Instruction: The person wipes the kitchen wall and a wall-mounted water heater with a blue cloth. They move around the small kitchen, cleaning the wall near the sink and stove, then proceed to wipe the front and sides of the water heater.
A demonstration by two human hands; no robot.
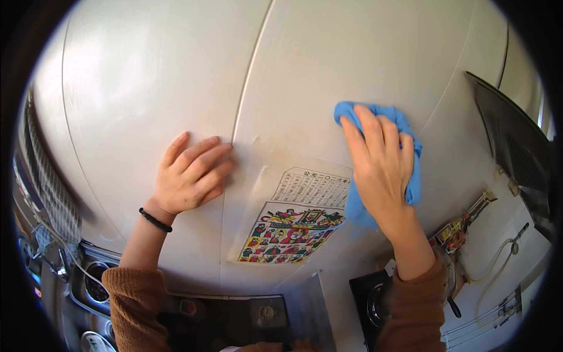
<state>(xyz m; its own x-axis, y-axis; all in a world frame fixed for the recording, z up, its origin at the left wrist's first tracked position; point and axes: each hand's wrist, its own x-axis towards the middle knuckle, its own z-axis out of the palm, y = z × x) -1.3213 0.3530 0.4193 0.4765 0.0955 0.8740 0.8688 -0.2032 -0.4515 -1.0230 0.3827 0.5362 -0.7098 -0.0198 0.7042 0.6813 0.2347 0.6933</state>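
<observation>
A printed sheet (pixel 293 234), a grid of characters above a block of coloured figures, lies flat on the white panels (pixel 158 70); a yellowish smudge (pixel 275 142) sits just above it. The blue cloth (pixel 359 205) comes up against the sheet's right edge, in the way of a full view of that side. Farther out, below and right of the sheet, is a black cooktop (pixel 359 299); below and left, a metal sink (pixel 79 287). Well to its left hangs a checked towel (pixel 50 176); well to its right and higher, a dark range hood (pixel 510 135).

The two hands are well apart. The left hand (pixel 196 173), above and left of the sheet, faces the panels palm-in, fingers loosely spread and bent, holding nothing. The right hand (pixel 380 167), above and right of the sheet, is clamped on the cloth, fingers pointing upward and curled over it.

The cloth is bright blue and bunched, its lower edge blurred; whether it touches the sheet I cannot tell.
</observation>
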